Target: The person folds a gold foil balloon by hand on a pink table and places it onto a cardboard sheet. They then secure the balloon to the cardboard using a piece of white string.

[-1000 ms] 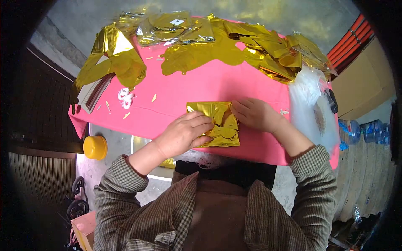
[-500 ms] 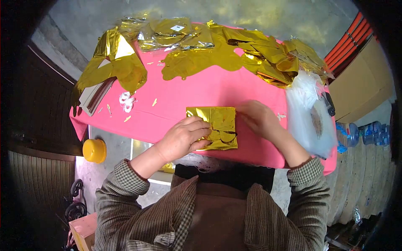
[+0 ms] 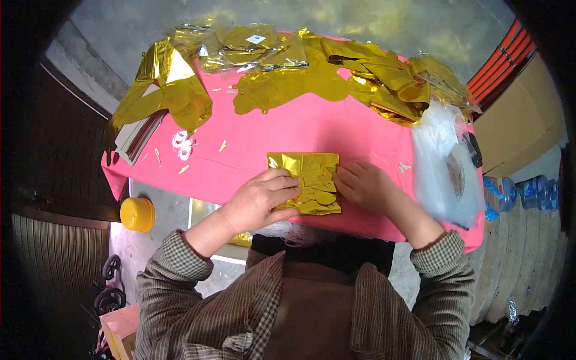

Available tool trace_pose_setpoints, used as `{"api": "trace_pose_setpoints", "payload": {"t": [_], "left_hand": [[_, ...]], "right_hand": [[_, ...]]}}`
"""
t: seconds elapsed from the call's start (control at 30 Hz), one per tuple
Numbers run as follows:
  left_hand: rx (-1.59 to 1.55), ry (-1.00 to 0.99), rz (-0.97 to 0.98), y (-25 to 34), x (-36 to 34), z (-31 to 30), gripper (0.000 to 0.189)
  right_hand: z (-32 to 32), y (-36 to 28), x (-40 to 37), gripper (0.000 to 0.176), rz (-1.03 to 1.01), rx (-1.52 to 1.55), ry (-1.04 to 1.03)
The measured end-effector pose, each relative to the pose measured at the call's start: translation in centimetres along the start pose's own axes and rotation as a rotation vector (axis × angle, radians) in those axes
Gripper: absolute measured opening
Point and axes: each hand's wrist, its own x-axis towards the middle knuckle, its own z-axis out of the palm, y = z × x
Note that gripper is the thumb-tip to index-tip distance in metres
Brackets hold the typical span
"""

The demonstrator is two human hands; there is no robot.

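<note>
A folded square packet of shiny gold foil (image 3: 315,183) lies on the pink-covered table (image 3: 228,174) close to its front edge. My left hand (image 3: 262,200) lies over the packet's left side, palm down with its fingers spread on the foil. At the packet's right edge is my right hand (image 3: 364,187), its fingers bent and held together, the tips touching the edge. Whether those fingertips pinch any foil cannot be made out.
Gold foil sheets (image 3: 288,90) and clear-wrapped foil packs (image 3: 252,48) line the back. A plastic bag (image 3: 441,174) is at right, white string bundles (image 3: 182,145) and a card stack (image 3: 137,141) at left. A yellow bucket (image 3: 137,214) stands beyond the table's left edge.
My right hand has moved down and slightly in along the packet's right edge, and its fingers have curled. My left hand stays on the foil with little change.
</note>
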Motion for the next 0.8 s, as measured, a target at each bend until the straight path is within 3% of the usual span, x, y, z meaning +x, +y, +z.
{"api": "trace_pose_setpoints", "payload": {"t": [0.03,0.17,0.23,0.37,0.47,0.53,0.67,0.77,0.8], "left_hand": [[0.014,-0.008,-0.004,0.2,-0.1,0.0,0.038],[0.035,0.029,-0.009,0.4,-0.7,0.7,0.040],[0.028,0.036,-0.013,0.4,-0.8,0.8,0.039],[0.040,0.038,-0.013,0.5,-0.8,0.8,0.039],[0.034,0.033,-0.007,0.5,-0.7,0.7,0.039],[0.048,0.045,0.013,0.4,-0.7,0.8,0.039],[-0.004,0.082,-0.013,0.5,-0.6,0.4,0.032],[-0.223,0.070,0.001,-1.1,-0.5,-0.8,0.022],[-0.292,0.105,-0.136,-1.9,-0.7,-1.4,0.018]], "right_hand": [[-0.1,-0.1,-0.2,0.028,0.011,-0.008,-0.075],[-0.4,1.0,0.2,0.028,0.089,0.249,-0.004],[-1.3,0.6,1.0,0.026,0.415,0.517,0.154],[-0.2,-2.3,5.0,0.034,0.509,0.527,0.316],[2.1,-3.9,5.7,0.045,0.477,0.335,0.206],[2.8,-4.6,5.4,0.056,0.533,0.348,-0.022],[3.0,-4.7,5.3,0.059,0.520,0.302,0.000],[2.8,-4.6,5.3,0.062,0.523,0.314,-0.029],[2.8,-4.6,5.3,0.063,0.515,0.300,-0.033]]}}
